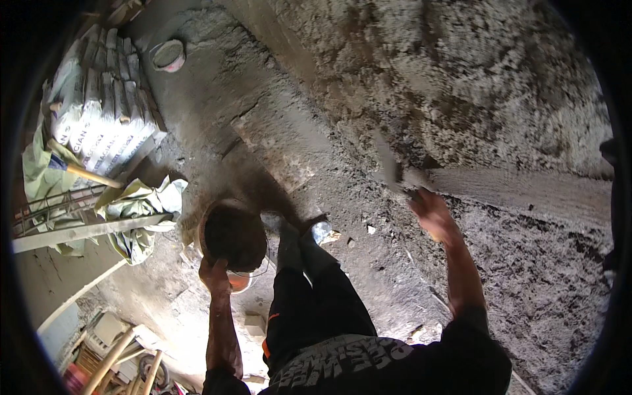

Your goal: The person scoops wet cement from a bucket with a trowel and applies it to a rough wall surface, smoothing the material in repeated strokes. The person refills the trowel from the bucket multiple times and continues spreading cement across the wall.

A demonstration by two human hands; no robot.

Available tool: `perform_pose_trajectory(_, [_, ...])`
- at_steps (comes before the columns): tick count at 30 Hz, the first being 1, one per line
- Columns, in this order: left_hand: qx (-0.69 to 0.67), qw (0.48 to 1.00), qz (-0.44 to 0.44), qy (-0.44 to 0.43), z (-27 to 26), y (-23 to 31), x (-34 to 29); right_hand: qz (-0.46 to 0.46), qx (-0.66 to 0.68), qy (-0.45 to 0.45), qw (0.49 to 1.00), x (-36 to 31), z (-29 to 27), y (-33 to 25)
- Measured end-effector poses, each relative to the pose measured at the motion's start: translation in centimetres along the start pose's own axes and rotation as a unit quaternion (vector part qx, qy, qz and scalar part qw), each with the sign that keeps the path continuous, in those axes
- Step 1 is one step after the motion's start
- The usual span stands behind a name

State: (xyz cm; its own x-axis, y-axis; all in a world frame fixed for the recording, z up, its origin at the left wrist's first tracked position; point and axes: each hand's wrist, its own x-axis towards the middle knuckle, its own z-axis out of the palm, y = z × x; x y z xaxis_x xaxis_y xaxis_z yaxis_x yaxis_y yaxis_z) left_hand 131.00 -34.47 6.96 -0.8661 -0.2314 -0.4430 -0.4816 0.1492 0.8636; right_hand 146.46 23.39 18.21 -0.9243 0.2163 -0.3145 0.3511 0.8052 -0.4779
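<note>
My left hand [215, 275] grips the near rim of a round bucket [203, 238] held beside my left leg. Its inside is dark, so I cannot make out what it contains. My right hand [434, 216] is closed around the handle of a trowel, and the trowel's blade [387, 161], smeared by motion, points up and left against the foot of a rough grey wall [487, 85]. Just right of the trowel, a pale, board-like strip [526, 194] runs along the wall. Whether the blade touches the wall I cannot tell.
Stacked bags [105, 112] stand at the upper left, beside a wooden handle [95, 176] and a crumpled green sheet [148, 210]. A small tub [168, 55] sits farther off. An orange-and-white bucket [241, 282] shows below the held one. Timber poles [108, 362] lie lower left.
</note>
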Motion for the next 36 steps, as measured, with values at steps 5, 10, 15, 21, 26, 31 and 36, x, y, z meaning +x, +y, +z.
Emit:
perform_pose_trajectory(5, [0.053,0.997,-0.049,0.000,-0.7,-0.1,0.3,0.166,0.072,-0.092,0.979,-7.6,1.9,-1.8])
perform_pose_trajectory(10, [-0.065,0.990,-0.114,-0.055,2.6,-1.1,0.1,0.233,0.032,-0.089,0.968,0.7,16.1,6.2])
perform_pose_trajectory(15, [-0.020,0.982,-0.158,-0.104,5.8,-2.3,0.2,0.262,0.105,0.002,0.959,5.0,19.2,12.4])
perform_pose_trajectory(21, [-0.036,0.974,-0.173,-0.140,8.9,-2.3,0.4,0.215,-0.037,0.067,0.974,-2.5,11.7,8.8])
perform_pose_trajectory(26, [0.026,0.980,-0.115,-0.162,9.4,-0.6,1.0,0.239,-0.049,0.120,0.962,-6.9,7.9,4.8])
perform_pose_trajectory(31, [0.081,0.986,-0.078,-0.125,8.5,-0.1,1.9,0.209,-0.194,0.143,0.948,-7.7,7.0,1.5])
perform_pose_trajectory(36, [0.029,0.992,-0.085,-0.090,6.5,-1.4,2.4,0.055,-0.121,0.069,0.989,-3.7,12.3,-2.2])
